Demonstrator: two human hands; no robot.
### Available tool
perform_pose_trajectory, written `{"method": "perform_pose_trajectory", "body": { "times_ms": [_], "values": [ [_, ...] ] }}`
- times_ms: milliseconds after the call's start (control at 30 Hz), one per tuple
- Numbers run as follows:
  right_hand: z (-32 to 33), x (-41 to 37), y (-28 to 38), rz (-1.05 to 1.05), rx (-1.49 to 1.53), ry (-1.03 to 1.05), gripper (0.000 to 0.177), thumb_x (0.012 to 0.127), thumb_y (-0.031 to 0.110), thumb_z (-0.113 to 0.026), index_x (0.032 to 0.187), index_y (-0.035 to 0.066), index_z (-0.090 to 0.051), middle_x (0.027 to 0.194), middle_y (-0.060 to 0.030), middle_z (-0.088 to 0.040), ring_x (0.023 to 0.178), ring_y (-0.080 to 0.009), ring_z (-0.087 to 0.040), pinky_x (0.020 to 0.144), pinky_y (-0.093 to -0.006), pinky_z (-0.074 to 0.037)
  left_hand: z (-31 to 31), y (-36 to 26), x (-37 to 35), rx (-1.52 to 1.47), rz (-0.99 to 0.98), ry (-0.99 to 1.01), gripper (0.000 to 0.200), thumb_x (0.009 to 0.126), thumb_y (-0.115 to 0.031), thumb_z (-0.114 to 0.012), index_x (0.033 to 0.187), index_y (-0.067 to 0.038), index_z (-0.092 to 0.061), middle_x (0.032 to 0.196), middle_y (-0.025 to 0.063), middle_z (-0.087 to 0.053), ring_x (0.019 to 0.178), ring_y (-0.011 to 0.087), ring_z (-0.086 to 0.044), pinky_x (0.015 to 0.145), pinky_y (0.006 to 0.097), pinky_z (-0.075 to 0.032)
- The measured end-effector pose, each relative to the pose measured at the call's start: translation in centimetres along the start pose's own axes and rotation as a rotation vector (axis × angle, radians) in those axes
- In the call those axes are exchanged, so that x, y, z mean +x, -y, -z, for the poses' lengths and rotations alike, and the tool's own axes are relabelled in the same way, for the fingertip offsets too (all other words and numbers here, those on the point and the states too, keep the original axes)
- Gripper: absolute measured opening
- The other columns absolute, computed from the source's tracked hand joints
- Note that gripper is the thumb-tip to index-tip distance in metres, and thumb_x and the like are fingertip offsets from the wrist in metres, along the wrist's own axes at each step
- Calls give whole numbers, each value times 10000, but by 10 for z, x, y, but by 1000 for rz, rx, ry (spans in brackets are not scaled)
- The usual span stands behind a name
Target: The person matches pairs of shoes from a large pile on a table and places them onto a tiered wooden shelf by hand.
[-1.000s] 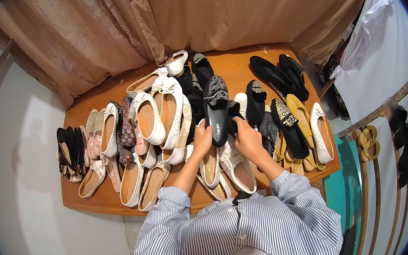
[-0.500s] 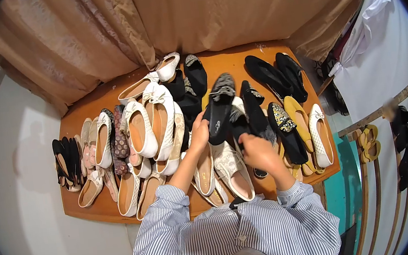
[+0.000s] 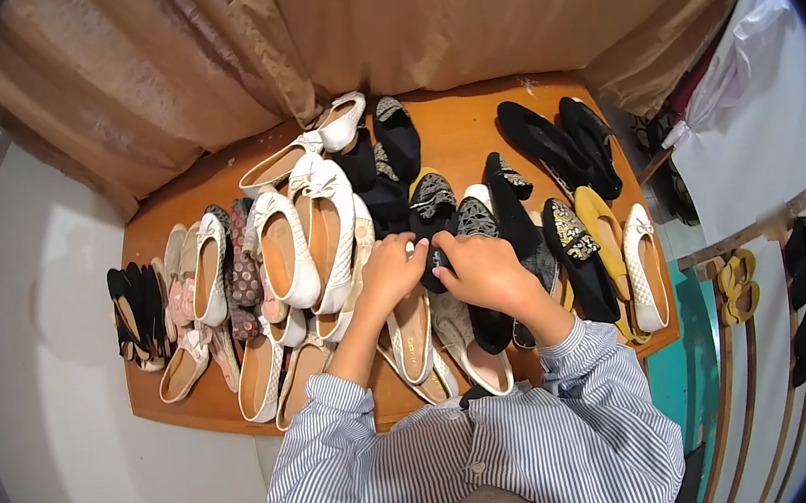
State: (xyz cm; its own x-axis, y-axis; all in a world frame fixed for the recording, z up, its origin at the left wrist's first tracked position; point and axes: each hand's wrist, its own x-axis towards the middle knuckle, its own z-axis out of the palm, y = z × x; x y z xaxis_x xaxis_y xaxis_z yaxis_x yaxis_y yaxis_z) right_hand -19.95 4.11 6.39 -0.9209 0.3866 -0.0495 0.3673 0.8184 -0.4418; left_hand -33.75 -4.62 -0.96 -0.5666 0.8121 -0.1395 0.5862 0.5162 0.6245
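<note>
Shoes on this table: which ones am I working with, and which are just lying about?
In use:
- black shoe with patterned top, in left hand and right hand
- lookalike shoe beside it, probably its mate

Seemingly just lying about:
- mustard shoes
- rightmost white shoe
- black pair at back right

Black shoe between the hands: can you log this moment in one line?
left hand: on black shoe | right hand: on same shoe | nearby: white shoes, yellow shoe on table
</note>
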Motion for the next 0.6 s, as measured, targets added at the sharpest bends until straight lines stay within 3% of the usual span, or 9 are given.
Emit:
{"method": "perform_pose_trajectory", "body": {
  "times_ms": [33, 167, 300, 433, 533, 600],
  "values": [
    [0, 3, 4, 10, -14, 35, 316, 803, 260, -545, 1018, 39, -476, 808, -167, -613, 780, -334, -601, 653, -430, -472, 3, 1, -8, 11, -127, -188, 363, 813, -301, -506, 1044, -33, -588, 1066, 163, -575, 995, 323, -526, 854, 380, -419],
    [-13, 9, 15, 115, -105, 135, 350, 804, 281, -544, 1050, 41, -478, 841, -156, -611, 800, -332, -599, 675, -423, -473, 37, 6, -38, -24, -350, -575, 255, 739, -117, -564, 980, -34, -571, 1003, 130, -562, 954, 313, -513, 823, 379, -417],
    [-11, 14, 32, 180, -120, 234, 383, 803, 307, -540, 1079, 47, -488, 878, -156, -614, 818, -328, -599, 687, -417, -473, 65, 43, -72, 25, -219, -812, 241, 694, -68, -566, 934, -44, -575, 969, 111, -556, 927, 300, -499, 831, 383, -394],
    [-24, 28, 47, 183, -131, 263, 364, 771, 278, -553, 1031, 28, -502, 844, -175, -618, 823, -323, -604, 690, -428, -479, 78, 85, -87, 50, -121, -843, 249, 703, -54, -562, 950, -28, -572, 981, 140, -559, 959, 316, -475, 848, 390, -372],
    [-47, 39, 55, 178, -85, 185, 337, 777, 286, -547, 998, 34, -511, 842, -167, -615, 788, -329, -604, 657, -428, -482, 73, 104, -81, 81, -117, -610, 285, 714, -130, -576, 962, 9, -553, 1014, 152, -544, 997, 323, -452, 866, 404, -358],
    [-54, 42, 69, 197, -78, 170, 327, 778, 283, -550, 989, 36, -514, 838, -165, -614, 778, -327, -604, 649, -429, -482, 65, 109, -78, 3, -209, -558, 278, 737, -122, -560, 975, 21, -540, 1004, 151, -534, 1002, 327, -449, 870, 396, -360]
  ]
}}
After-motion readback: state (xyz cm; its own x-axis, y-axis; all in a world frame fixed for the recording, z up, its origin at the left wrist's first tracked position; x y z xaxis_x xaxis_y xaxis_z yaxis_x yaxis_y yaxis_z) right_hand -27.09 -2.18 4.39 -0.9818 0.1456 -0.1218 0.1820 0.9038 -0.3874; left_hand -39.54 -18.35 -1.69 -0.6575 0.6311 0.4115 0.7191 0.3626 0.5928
